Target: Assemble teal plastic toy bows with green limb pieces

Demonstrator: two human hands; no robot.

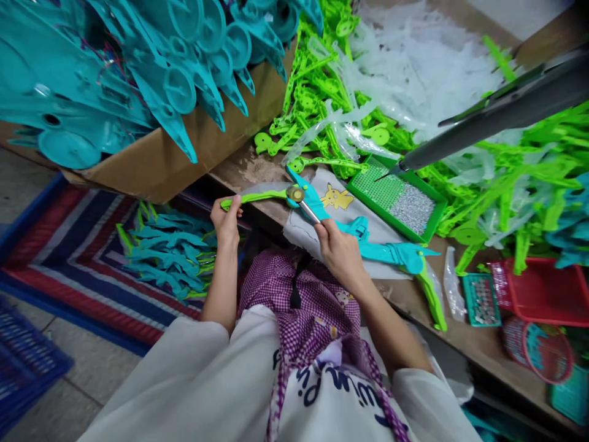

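Observation:
My left hand (226, 222) is closed around the free end of a lime-green plastic arm (257, 197). That arm joins a long turquoise plastic body (375, 248) lying over the bench edge, with another green arm (429, 294) at its far right end. In my right hand (340, 252) is the silver handle of a small hammer (310, 209). Its round brass-coloured head rests on or just above the joint between green arm and body; contact cannot be told. Beneath the body lies a white cloth (299, 227) with a yellow cartoon figure.
A green tray (400, 230) of small metal pins stands behind. A grey power screwdriver (478, 132) hangs over it from the right. Green arms (322, 92) and clear bags (414, 67) pile beyond. A carton (221, 141) of turquoise parts is left; a red basket (552, 294) is right.

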